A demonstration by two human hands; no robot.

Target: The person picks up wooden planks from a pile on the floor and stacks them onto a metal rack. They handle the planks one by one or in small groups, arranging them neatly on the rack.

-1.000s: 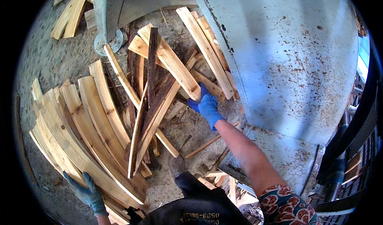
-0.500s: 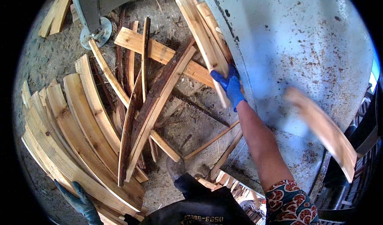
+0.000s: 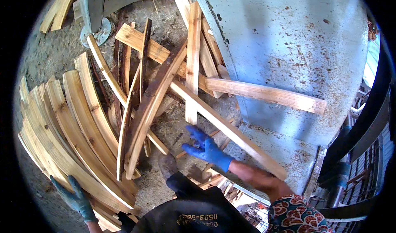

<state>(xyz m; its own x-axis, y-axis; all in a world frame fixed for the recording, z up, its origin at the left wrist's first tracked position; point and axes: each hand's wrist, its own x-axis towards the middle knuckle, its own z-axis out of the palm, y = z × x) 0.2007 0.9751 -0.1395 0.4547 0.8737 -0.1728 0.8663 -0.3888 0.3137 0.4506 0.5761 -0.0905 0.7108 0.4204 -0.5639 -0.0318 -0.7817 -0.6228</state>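
My right hand (image 3: 207,149), in a blue glove, hangs over the dusty floor with its fingers spread and nothing in them. Just beyond its fingertips is the lower end of a pale board (image 3: 192,68). Another long board (image 3: 233,132) slants past it, its near end above my forearm. My left hand (image 3: 74,198) wears a teal glove; its fingers are apart and rest along the outer edge of a row of curved planks (image 3: 62,138) at the left. A third board (image 3: 268,93) lies across toward the rusty metal panel.
The large pale-blue metal panel (image 3: 297,39) fills the upper right. Bark-edged strips (image 3: 156,105) lie crisscrossed mid-floor. A grey post with a round foot (image 3: 101,33) stands at the upper left. A dark shoe (image 3: 168,166) shows by the wood. Dark bars line the right.
My right hand has let go of the board by the panel and drawn back toward me. The blurred plank at the right is gone from there; boards now lie crosswise mid-view.
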